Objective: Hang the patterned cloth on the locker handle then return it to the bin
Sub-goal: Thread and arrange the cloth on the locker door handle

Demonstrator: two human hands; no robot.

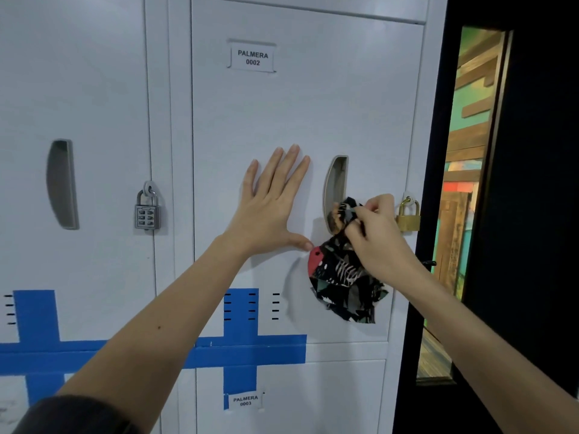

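Observation:
The patterned cloth [343, 283], dark with white, green and red shapes, hangs against a white locker door [282, 114]. Its upper end is bunched at the lower part of the recessed grey locker handle [336, 180]. My right hand [376, 233] pinches that upper end right at the handle's lower opening. To the left of the handle, my left hand [272, 205] lies flat on the door with fingers spread and holds nothing. No bin is in view.
A brass padlock [408, 216] hangs just right of my right hand. A grey combination padlock [147, 211] hangs on the neighbouring locker, beside its handle [62, 184]. Blue tape [244, 352] crosses the doors lower down. A dark door frame [438, 183] borders the lockers on the right.

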